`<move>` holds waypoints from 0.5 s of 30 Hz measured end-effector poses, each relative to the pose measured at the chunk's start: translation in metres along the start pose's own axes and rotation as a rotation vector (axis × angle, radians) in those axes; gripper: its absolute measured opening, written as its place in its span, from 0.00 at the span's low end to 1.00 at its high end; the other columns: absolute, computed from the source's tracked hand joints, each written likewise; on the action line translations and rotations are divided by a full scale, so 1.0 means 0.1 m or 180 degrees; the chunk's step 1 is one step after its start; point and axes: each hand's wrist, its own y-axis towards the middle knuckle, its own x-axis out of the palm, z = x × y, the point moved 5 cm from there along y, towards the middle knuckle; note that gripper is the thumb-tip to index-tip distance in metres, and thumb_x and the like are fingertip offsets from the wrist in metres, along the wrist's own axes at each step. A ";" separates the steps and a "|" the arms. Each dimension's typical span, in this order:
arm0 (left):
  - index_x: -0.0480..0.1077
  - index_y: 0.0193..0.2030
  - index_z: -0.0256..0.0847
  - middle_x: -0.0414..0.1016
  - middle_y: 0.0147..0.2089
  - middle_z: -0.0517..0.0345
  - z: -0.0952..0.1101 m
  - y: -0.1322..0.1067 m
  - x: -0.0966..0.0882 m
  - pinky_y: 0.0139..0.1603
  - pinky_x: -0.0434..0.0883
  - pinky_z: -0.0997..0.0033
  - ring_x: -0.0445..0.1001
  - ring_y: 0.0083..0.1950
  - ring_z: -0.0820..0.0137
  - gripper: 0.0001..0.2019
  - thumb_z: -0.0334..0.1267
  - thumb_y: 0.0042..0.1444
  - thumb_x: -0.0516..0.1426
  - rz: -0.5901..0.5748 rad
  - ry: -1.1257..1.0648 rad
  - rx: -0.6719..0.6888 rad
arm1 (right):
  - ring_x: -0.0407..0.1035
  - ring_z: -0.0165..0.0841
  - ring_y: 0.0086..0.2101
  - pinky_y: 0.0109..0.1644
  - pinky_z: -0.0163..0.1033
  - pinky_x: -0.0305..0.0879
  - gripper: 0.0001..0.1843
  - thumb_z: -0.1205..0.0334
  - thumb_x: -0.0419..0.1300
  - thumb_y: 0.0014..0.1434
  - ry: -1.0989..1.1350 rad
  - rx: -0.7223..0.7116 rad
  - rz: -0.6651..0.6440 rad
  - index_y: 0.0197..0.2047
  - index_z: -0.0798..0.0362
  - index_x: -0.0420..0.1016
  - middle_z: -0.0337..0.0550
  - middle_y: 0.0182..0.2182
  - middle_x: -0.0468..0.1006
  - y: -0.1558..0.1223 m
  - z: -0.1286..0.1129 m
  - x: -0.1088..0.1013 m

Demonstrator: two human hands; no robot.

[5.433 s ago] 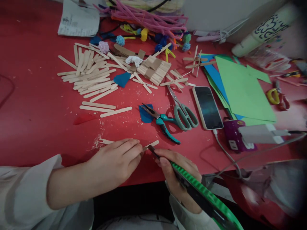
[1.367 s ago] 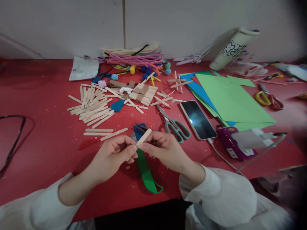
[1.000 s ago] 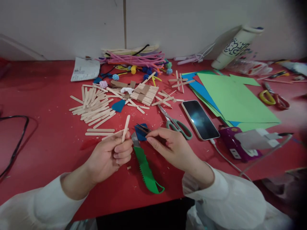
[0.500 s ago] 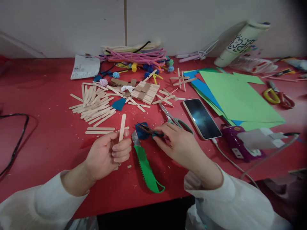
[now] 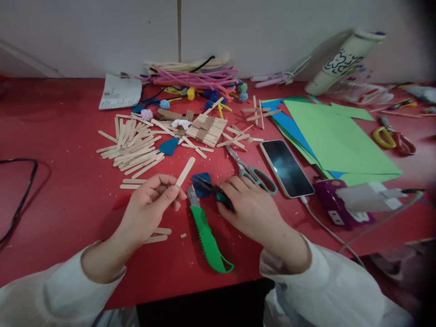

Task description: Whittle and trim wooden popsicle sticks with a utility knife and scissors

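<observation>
My left hand [image 5: 150, 204] pinches a wooden craft stick [image 5: 185, 172] between thumb and fingers, the stick pointing up and to the right above the red table [image 5: 61, 181]. My right hand [image 5: 250, 209] lies over the teal handles of the pliers [image 5: 209, 186], fingers curled on them; the dark jaws rest on a blue paper scrap [image 5: 201, 180]. A green utility knife [image 5: 206, 234] lies on the table between my hands, blade end toward the pliers. Two short sticks [image 5: 157, 235] lie under my left wrist.
A heap of craft sticks [image 5: 131, 147] lies behind my left hand. Scissors [image 5: 254, 170], a phone [image 5: 286, 168] on a cable, green and blue paper sheets [image 5: 332, 138], pipe cleaners [image 5: 194, 77] and a purple power strip [image 5: 335, 200] crowd the right and back. A black cable [image 5: 18, 195] loops at left.
Earlier my right hand cut a stick with the green knife; the knife now lies on the table. My right hand has reached onto the pliers. The stick in my left hand has tilted rightward.
</observation>
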 end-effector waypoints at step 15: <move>0.64 0.32 0.40 0.78 0.27 0.60 0.07 0.00 0.00 0.26 0.70 0.77 0.72 0.23 0.76 0.06 0.38 0.53 0.58 0.0166 0.0114 -0.0083 | 0.75 0.44 0.33 0.33 0.45 0.71 0.35 0.53 0.57 0.55 0.0726 -0.0397 -0.0681 0.62 0.63 0.57 0.55 0.39 0.78 -0.14 -0.45 0.03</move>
